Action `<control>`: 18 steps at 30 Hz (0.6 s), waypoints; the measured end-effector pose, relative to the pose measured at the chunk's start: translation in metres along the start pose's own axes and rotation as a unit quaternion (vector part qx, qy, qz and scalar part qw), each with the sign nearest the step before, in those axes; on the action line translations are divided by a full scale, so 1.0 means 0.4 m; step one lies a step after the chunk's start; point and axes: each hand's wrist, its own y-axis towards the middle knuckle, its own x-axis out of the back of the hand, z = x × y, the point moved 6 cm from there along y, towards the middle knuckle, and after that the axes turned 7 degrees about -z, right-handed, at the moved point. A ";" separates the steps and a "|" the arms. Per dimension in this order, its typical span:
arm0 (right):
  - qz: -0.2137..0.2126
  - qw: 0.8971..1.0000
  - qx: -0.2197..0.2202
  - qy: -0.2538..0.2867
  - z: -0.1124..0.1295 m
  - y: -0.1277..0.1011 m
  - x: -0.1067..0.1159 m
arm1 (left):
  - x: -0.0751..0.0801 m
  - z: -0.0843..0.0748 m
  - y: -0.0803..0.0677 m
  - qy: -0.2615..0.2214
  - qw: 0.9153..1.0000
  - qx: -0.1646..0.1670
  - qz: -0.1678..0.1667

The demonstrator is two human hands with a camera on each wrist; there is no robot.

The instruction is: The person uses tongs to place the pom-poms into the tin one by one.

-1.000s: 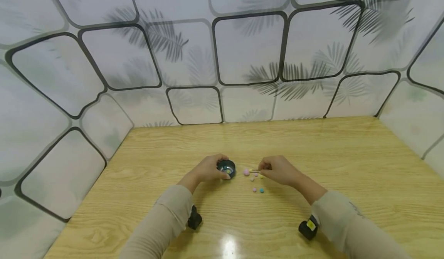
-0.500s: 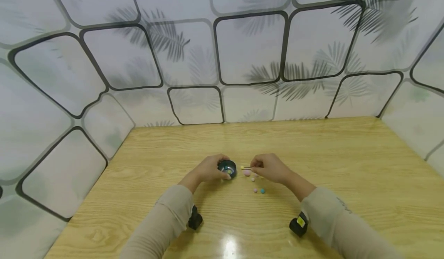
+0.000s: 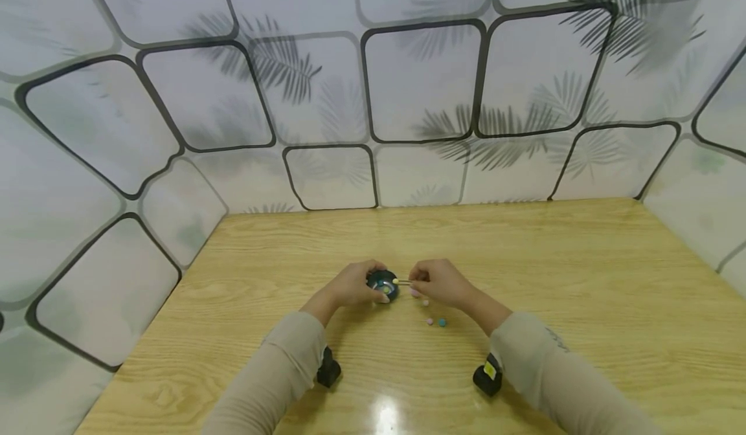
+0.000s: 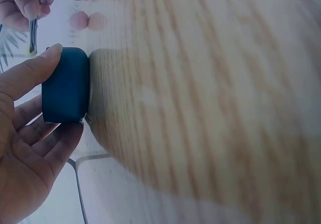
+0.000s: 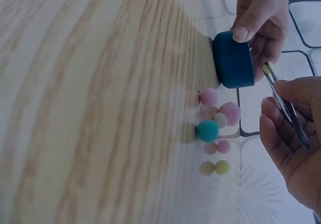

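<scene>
My left hand [image 3: 350,284] holds a small dark teal bowl [image 5: 233,61] upright on the table, thumb at the near side and fingers round the far side. A few coloured bits show inside it in the head view. Between thumb and fingers, my right hand [image 3: 443,283] pinches metal tweezers [image 5: 288,108]. Their tips grip a small yellow pom-pom [image 5: 267,68], which overlaps the bowl's right rim in the head view. Beside the bowl lie a pink pom-pom [image 5: 208,96], a larger pink one, a white one and a teal pom-pom [image 5: 207,131].
Further along the wooden table [image 3: 280,383] are a small pink pom-pom [image 5: 223,146] and another yellow pom-pom [image 5: 221,167]. A patterned wall [image 3: 419,85] stands behind the table, with more of it on both sides. Each wrist wears a black camera.
My right hand has moved left with the tweezers, lifting the yellow pom-pom from among the others over to the bowl's rim. The left hand and bowl stay in place.
</scene>
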 end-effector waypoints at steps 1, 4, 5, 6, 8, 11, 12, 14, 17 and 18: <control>0.001 1.000 -0.003 0.000 0.000 0.002 -0.002 | 0.000 0.001 0.000 0.000 1.000 0.001 0.000; 0.003 1.000 -0.008 0.004 0.001 0.005 -0.007 | -0.001 0.003 0.001 0.003 1.000 0.001 0.000; 0.003 1.000 -0.007 0.004 0.001 0.007 -0.008 | -0.001 0.003 0.002 0.004 1.000 0.001 -0.001; 0.004 1.000 -0.008 0.006 0.000 0.008 -0.010 | -0.001 0.003 0.002 0.004 1.000 0.001 -0.001; 0.009 1.000 -0.010 0.017 0.000 0.009 -0.013 | -0.001 0.003 0.001 0.007 1.000 0.002 -0.001; 0.017 0.999 -0.009 0.040 0.002 0.011 -0.018 | 0.000 0.002 0.001 0.009 1.000 0.004 -0.002; 0.020 0.999 -0.010 0.049 0.002 0.012 -0.021 | 0.000 0.002 0.001 0.010 1.000 0.004 -0.002; 0.023 0.998 -0.013 0.055 0.002 0.013 -0.025 | 0.000 0.002 0.001 0.011 1.000 0.005 -0.003; 0.023 0.998 -0.018 0.051 -0.002 0.015 -0.030 | 0.000 0.001 0.001 0.014 1.000 0.007 -0.002; 0.023 0.998 -0.020 0.046 -0.003 0.015 -0.031 | 0.000 0.000 0.001 0.016 1.000 0.007 -0.003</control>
